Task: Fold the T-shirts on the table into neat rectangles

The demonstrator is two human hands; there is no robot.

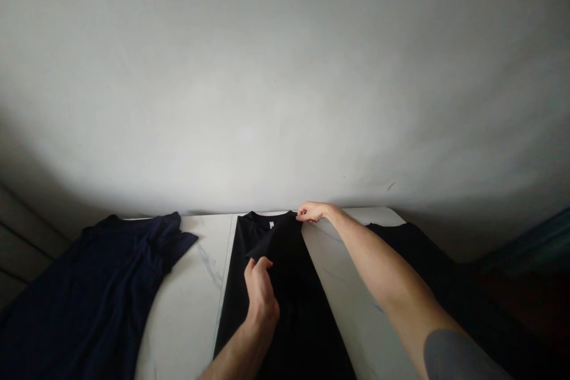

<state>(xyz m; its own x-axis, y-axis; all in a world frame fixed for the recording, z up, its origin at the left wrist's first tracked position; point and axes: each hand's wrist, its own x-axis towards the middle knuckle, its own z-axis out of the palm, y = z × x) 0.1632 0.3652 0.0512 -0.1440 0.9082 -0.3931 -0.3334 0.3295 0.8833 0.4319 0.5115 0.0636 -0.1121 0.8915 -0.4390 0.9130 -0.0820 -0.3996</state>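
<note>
A black shirt lies lengthwise on the white marbled table, its neckline at the far end with a small white label inside. My left hand pinches a folded-over flap of this shirt, likely a sleeve, near the middle of its upper part. At the shirt's far right shoulder corner, my right hand is closed on the fabric between thumb and fingers. The lower end of the shirt runs out of view.
A dark navy garment is spread over the table's left side. Another black garment lies at the right, partly behind my right arm. A pale wall rises along the table's far edge.
</note>
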